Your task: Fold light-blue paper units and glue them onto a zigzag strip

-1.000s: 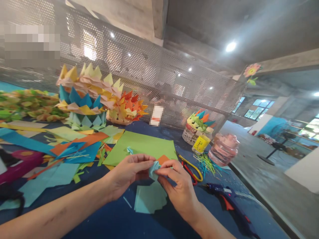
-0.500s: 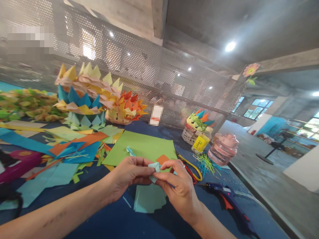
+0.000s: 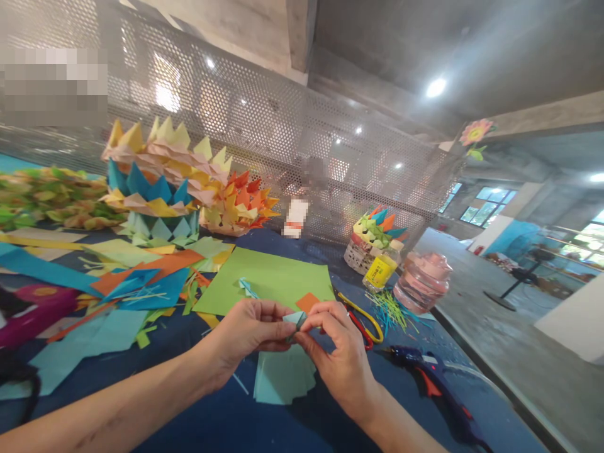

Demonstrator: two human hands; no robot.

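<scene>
Between my two hands is a small folded piece of light blue paper [image 3: 294, 318], held above the table. My left hand [image 3: 257, 327] pinches its left side with thumb and fingers. At its right edge, the fingertips of my right hand [image 3: 337, 343] are closed on it; part of the fold is hidden behind them. Below lies a stack of light blue paper squares [image 3: 283, 380]. Beyond my hands, a green sheet [image 3: 278, 274] carries a small folded light blue piece [image 3: 246, 287] and an orange paper square [image 3: 308, 302].
Scissors [image 3: 370, 321] with yellow and red handles and a blue glue gun [image 3: 434, 377] lie right. Behind them stand a yellow-labelled bottle [image 3: 381, 272] and a pink bottle [image 3: 421, 286]. Folded-paper crowns [image 3: 160, 189] stand back left; a magenta tool [image 3: 42, 308] lies left.
The folded paper has turned between my hands, and its lower part no longer shows. My right fingertips have drawn closer together at its right edge.
</scene>
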